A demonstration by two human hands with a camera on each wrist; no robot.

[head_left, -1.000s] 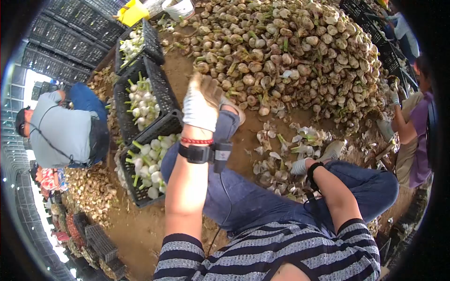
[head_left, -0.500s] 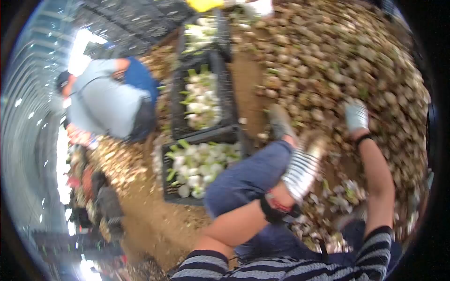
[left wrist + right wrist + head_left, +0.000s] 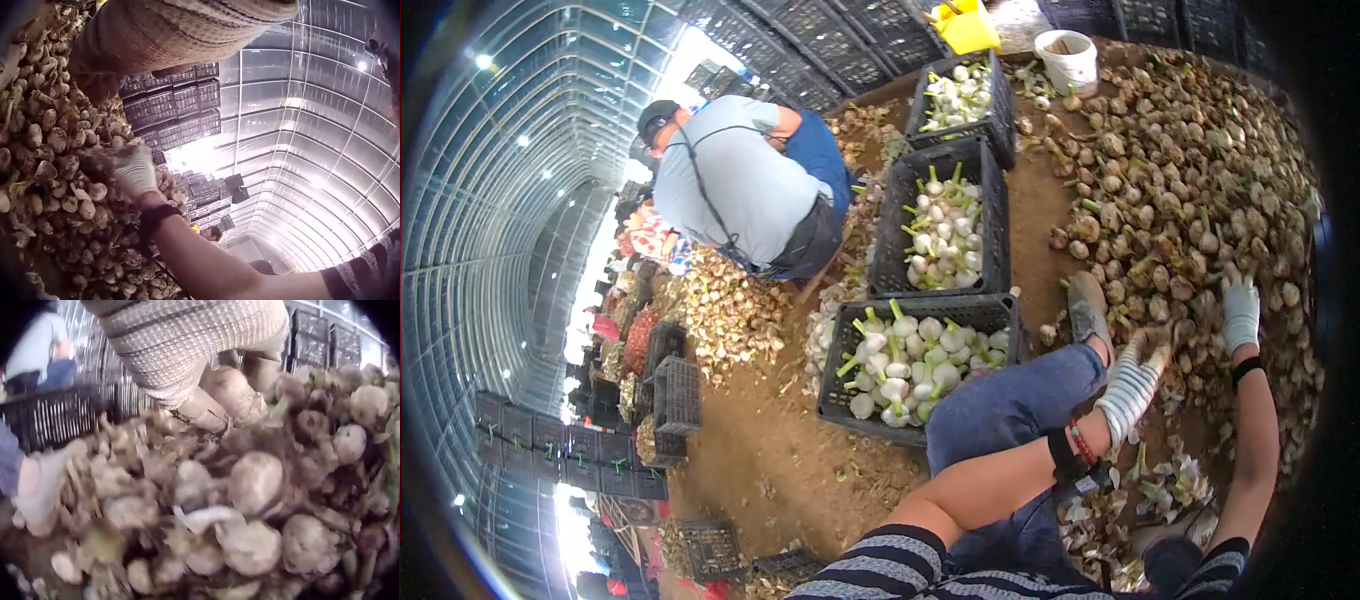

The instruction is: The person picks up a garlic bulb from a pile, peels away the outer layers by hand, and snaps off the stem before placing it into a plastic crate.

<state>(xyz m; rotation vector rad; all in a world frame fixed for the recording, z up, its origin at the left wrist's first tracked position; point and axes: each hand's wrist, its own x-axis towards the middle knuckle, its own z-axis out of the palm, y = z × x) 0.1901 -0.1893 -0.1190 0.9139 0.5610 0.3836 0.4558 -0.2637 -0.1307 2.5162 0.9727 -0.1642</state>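
Observation:
Both hands wear white striped knit gloves with brown-stained fingers. At the heap of unpeeled garlic [image 3: 1140, 190], my right hand [image 3: 1242, 312] reaches in from the right. The right wrist view shows its thumb and fingers around a garlic bulb [image 3: 232, 394], just over other soil-stained bulbs. My left hand [image 3: 1135, 385] is at the near edge of the heap, beside my shoe, fingers pointing down toward the bulbs. In the left wrist view its glove [image 3: 169, 34] fills the top and its fingertips are hidden; I cannot tell whether it holds a bulb.
Black crates of cleaned white garlic, the nearest crate [image 3: 830, 400] by my knee, stand in a row to the left. Garlic peelings [image 3: 1165, 490] lie between my legs. A white bucket [image 3: 1068, 65] and yellow container [image 3: 968, 27] are behind. Another person [image 3: 750, 180] crouches beyond the crates.
The head view has swung left. My left hand has gone from above the crate side to the heap's edge. My right hand has moved from the peelings forward onto the heap.

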